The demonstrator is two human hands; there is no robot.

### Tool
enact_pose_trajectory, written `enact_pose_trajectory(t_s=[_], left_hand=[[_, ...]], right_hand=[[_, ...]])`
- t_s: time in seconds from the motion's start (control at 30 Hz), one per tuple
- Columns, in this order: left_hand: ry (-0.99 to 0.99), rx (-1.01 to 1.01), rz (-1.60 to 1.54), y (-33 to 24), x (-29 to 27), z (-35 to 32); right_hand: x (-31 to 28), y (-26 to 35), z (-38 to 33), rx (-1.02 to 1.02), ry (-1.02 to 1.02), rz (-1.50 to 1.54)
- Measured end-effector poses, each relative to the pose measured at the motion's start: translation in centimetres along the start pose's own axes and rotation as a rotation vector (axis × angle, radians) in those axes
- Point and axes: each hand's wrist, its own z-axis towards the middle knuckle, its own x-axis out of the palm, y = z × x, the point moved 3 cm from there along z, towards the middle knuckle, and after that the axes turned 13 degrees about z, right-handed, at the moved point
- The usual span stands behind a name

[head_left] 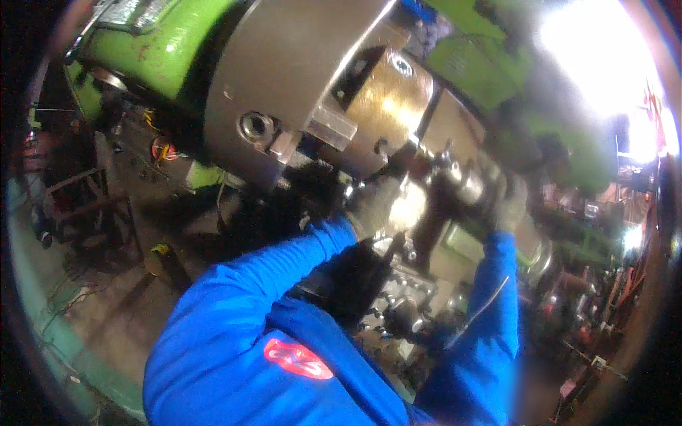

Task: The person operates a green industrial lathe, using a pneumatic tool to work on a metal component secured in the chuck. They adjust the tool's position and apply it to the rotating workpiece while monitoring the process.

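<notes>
A gloved hand, my left hand [375,206], reaches to a bright, shiny metal part [410,204] on the lathe's tool carriage, just below the workpiece. Glare and blur hide its fingers. Farther right, my right hand [509,202], also gloved, is beside a rounded metal fitting [467,186]; motion smears its fingers, so its grip cannot be made out. Above both hands is the lathe's big steel chuck [273,67]. A brass-coloured block [392,94] with a hole near its top sits against the chuck's face, beside a stepped steel jaw [332,126].
The green lathe housing [153,53] stands at the upper left. Metal fittings [405,295] cluster below my hands, between my forearms. A dark metal frame [92,199] and a short cylinder [158,261] stand on the left floor. Strong light glares at the upper right.
</notes>
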Motion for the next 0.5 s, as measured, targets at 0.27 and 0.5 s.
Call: enact_pose_trajectory(t_s=[0.27, 0.5], left_hand=[[0.132, -0.539, -1.351, 2.5, 4.1, 5.4], [0.174, -0.888, -1.754, 3.8, 8.4, 8.6]], right_hand=[[0.5, -1.5, -0.2, 0.121, -0.004, 0.009], [0.4, -0.7, -0.1, 0.062, -0.041, 0.038]])
